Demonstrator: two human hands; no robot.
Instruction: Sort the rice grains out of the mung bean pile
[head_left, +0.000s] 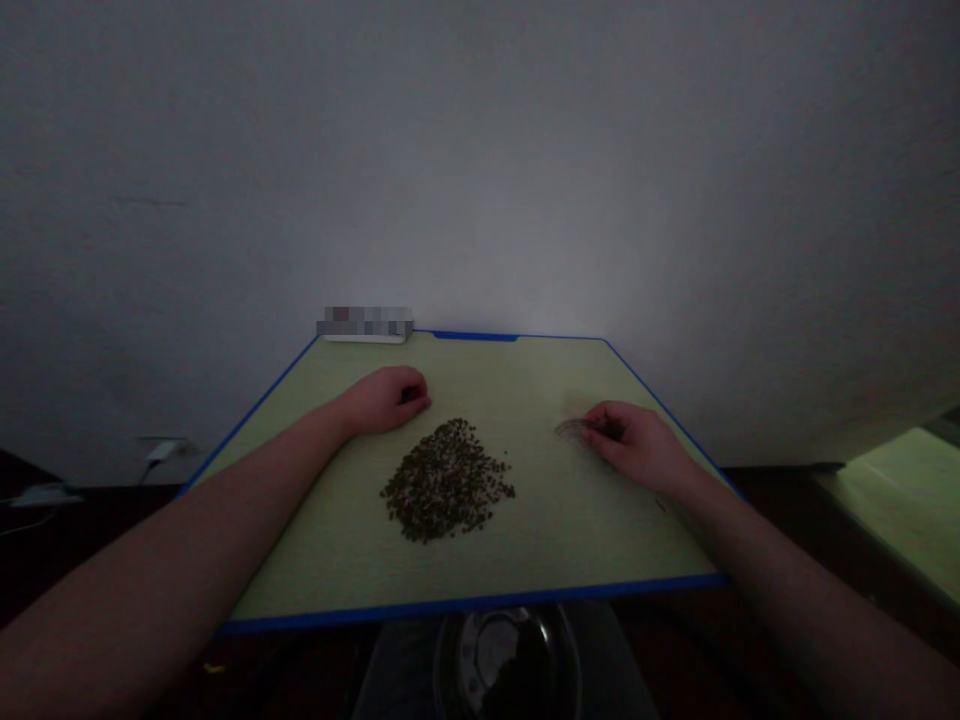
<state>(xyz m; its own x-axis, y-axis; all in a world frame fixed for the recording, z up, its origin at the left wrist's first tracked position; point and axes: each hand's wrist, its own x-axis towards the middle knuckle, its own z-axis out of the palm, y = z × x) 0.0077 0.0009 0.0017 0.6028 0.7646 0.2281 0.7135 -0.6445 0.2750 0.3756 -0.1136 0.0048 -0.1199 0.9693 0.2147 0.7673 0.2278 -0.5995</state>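
Fingers of the right hand (630, 447) pinch a clear plastic piece (573, 430), right of centre. Fingers of the left hand (384, 400) curl loosely around nothing visible. A heap of green mung beans (446, 482) lies between the hands, just below the left, touching neither, on a pale green table (570, 530) edged in blue. A glass bowl (510, 650) with dark contents sits below the near edge.

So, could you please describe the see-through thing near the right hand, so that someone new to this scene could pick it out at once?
On the pale green table with the blue edge, find the heap of small dark grains, then look right to the person's right hand. Held in its fingers and sticking out towards the heap is a small translucent flat piece, pale and see-through, unlike the dark grains.
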